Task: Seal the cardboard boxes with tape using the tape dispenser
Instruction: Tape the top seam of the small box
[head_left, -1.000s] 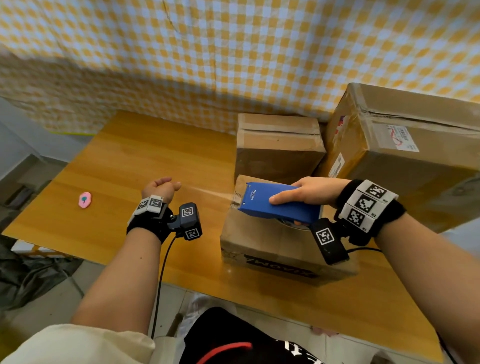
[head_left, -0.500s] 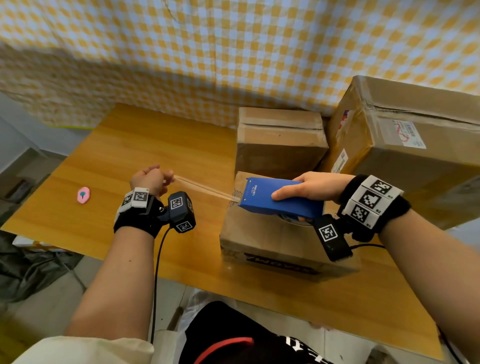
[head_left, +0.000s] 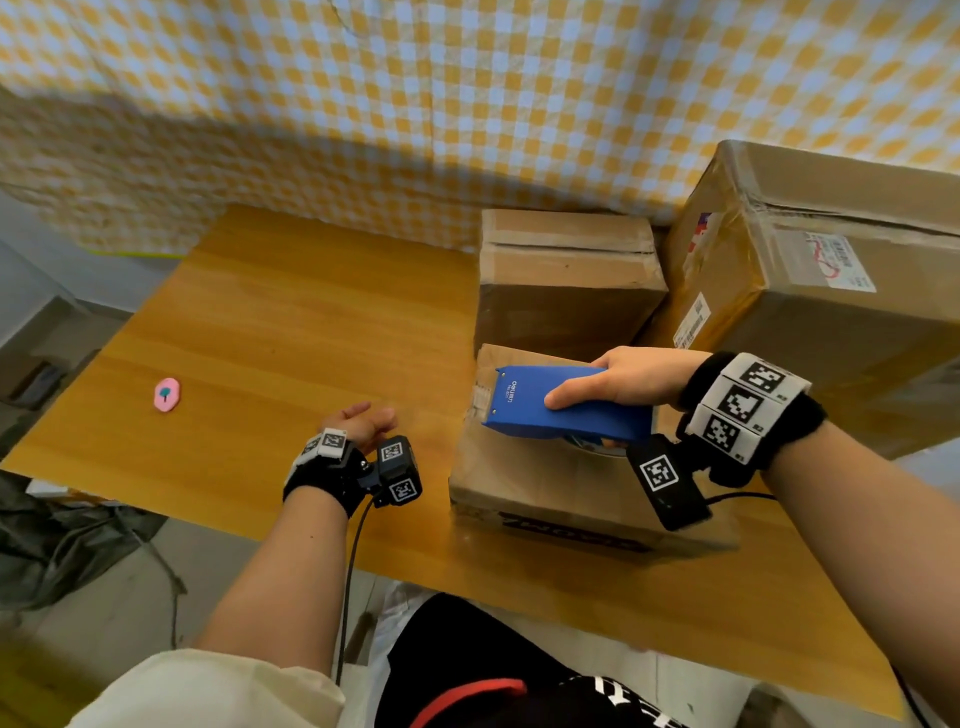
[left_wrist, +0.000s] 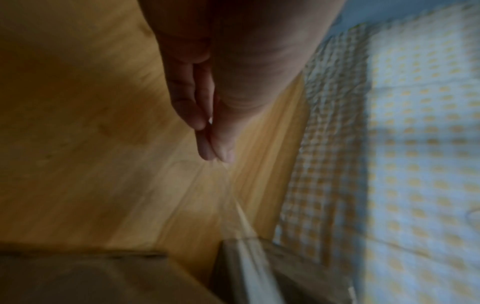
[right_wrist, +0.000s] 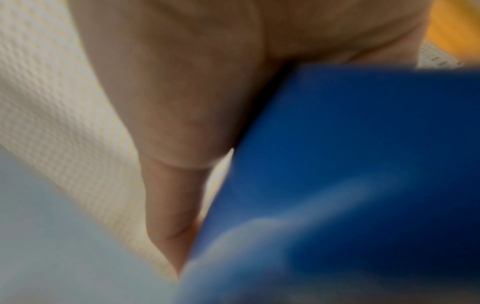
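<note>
Gripped in the right hand (head_left: 631, 382), thumb along its side, the blue tape dispenser (head_left: 563, 402) rests on the nearest cardboard box (head_left: 550, 483). At 9 o'clock of it the left hand (head_left: 358, 423) pinches a faint, blurred strip of clear tape (left_wrist: 231, 197) between fingertips and thumb above the wooden table (head_left: 291, 332). Farther off, 2 more boxes stand at 12 (head_left: 566, 275) and 2 o'clock (head_left: 831, 291); a pink eraser (head_left: 167, 395) lies far left.

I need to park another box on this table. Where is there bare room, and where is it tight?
Bare wood lies between the pink object and the left hand, and back to the checked cloth. The right side is crowded: three cardboard boxes sit packed together, the right hand holding the tape dispenser there.
</note>
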